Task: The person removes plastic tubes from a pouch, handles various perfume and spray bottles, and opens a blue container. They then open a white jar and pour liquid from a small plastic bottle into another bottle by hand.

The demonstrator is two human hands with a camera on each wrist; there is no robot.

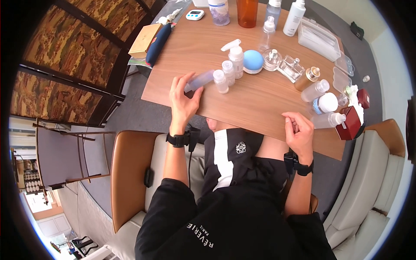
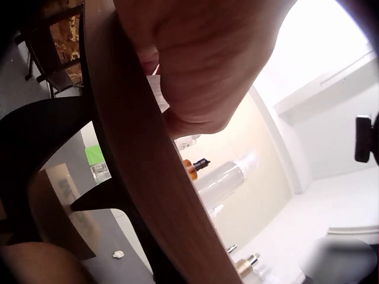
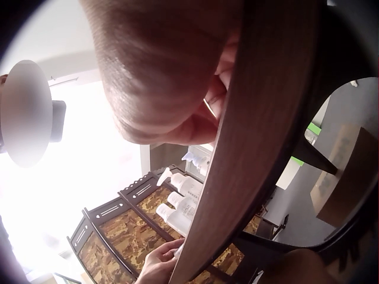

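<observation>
A translucent, bluish bottle [image 1: 202, 80] lies tilted near the table's front left edge, its lower end between the thumb and fingers of the left hand [image 1: 184, 102]. Just right of it stand small clear bottles with white caps [image 1: 220, 82] and a white pump bottle [image 1: 236, 60]. On the front edge rests the right hand [image 1: 300, 132], fingers loosely curled, with nothing visible in it. In the left wrist view the left hand [image 2: 207, 65] hides most of what it holds. The right wrist view has the right hand [image 3: 160, 71] above the table edge [image 3: 254, 118].
Along the right side are a gold-capped bottle [image 1: 308, 79], a white-lidded jar [image 1: 327, 103], more bottles and a dark red box [image 1: 350, 123]. A blue-lidded jar [image 1: 253, 60] and perfume bottles stand mid-table. A clear case [image 1: 320, 40] and amber container [image 1: 247, 14] are farther back.
</observation>
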